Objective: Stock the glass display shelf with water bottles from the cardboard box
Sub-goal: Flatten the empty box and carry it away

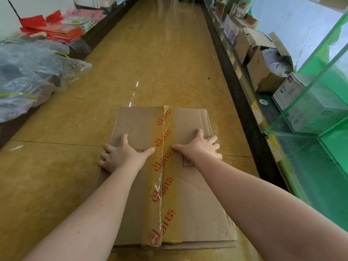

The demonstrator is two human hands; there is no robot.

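Observation:
A brown cardboard box (190,194) lies on the yellow floor in front of me, its two top flaps closed along a centre seam under clear tape printed with red marks. My left hand (120,154) rests flat on the left flap, fingers spread toward the box's left edge, thumb pointing at the seam. My right hand (202,145) lies flat on the right flap in the same way, thumb toward the seam. No water bottles show. The green-edged glass display shelf (308,140) runs along the right side of the aisle.
Several open cardboard boxes (258,59) sit on the lower shelf at the right. Clear plastic bags (28,76) and red paper goods (52,29) pile on a low ledge at the left. The yellow tiled aisle floor (150,53) stretches ahead.

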